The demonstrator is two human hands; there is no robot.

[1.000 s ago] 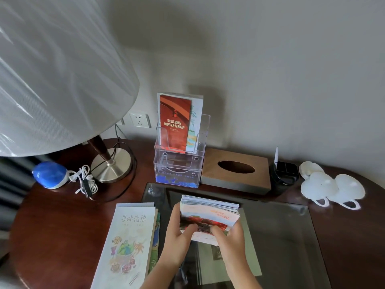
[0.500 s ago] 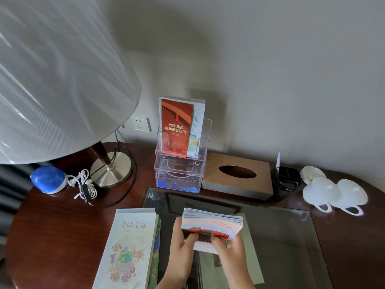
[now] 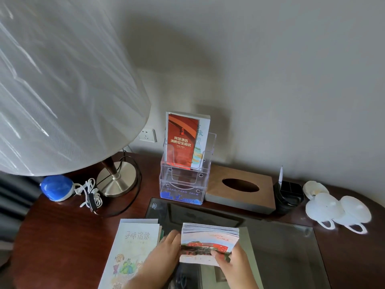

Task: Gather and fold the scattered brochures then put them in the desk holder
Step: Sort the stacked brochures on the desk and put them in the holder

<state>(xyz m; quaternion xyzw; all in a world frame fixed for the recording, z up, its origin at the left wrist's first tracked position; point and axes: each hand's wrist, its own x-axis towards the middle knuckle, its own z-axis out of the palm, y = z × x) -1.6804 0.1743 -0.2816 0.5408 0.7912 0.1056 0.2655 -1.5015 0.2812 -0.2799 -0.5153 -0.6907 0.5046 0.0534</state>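
Both hands are on the job at the near edge of the desk. The left hand [image 3: 166,250] clasps the left edge of a thick stack of folded brochures [image 3: 208,243], thumb tucked against the side, while the right hand [image 3: 233,265] pinches the lower right corner, thumb on the printed cover — a two-sided squeeze that looks meant to square the edges up. The stack stands tilted over the glass desk mat [image 3: 281,247], cover facing the camera, top edges fanned slightly; whether its bottom edge rests on the glass I cannot tell, the hands hide it.

Just left of the stack lies a larger pale booklet [image 3: 133,245] flat on the dark wooden desk [image 3: 62,236], with something green peeking out beneath its right edge — more paper, by the look of it, not yet gathered.

Straight ahead, against the wall, stands the clear acrylic brochure holder [image 3: 183,184]. Its rear tier already holds a red leaflet [image 3: 181,140] upright with a pale one behind it; the front pockets look empty, which I judge to be where this stack is headed. The path there is short and open.

Flanking the holder: a wooden tissue box [image 3: 239,188] touching its right side, a black pen stand [image 3: 288,195] beyond that, and the table lamp [image 3: 62,80] with its metal base to the left — worth steering clear of on the way in.
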